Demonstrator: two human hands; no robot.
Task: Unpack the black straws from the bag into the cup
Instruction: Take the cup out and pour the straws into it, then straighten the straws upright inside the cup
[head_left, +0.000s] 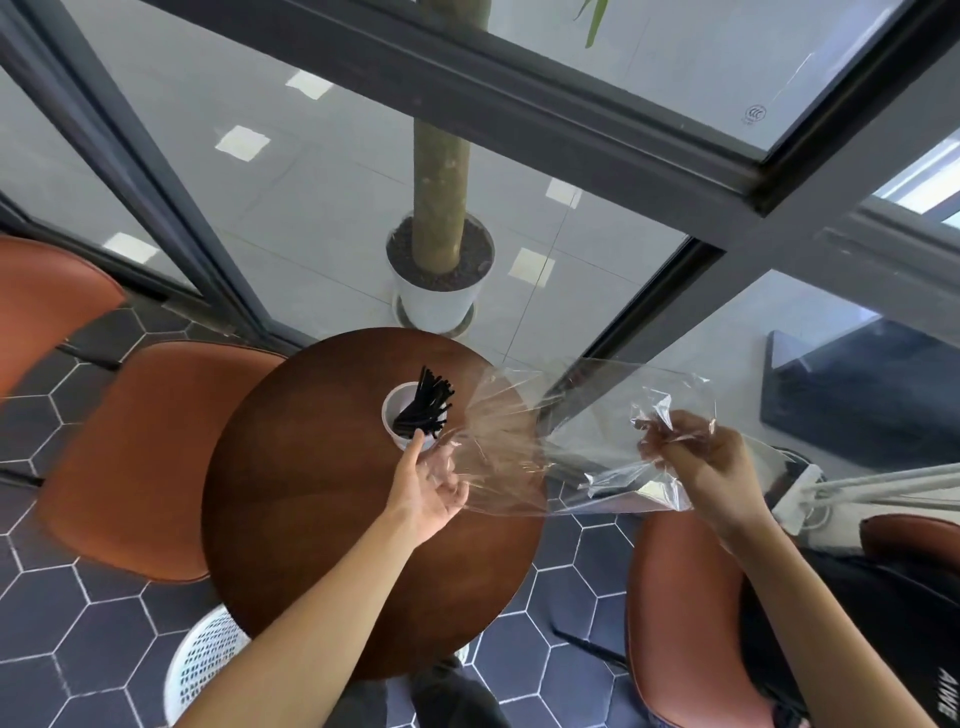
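A bundle of black straws (428, 402) stands slanted in a white cup (396, 406) on the far side of the round brown table (322, 519). The clear plastic bag (582, 441) stretches in the air between my hands, right of the cup, and looks empty. My left hand (428, 486) pinches the bag's left end, with the index finger pointing at the cup's near rim. My right hand (696, 457) is closed around the bag's bunched right end, off the table's right edge.
Orange-brown chairs stand at the left (140, 457) and at the right (685, 613) of the table. A potted plant in a white pot (439, 291) sits behind the glass wall. A white perforated basket (202, 665) is on the floor below the table.
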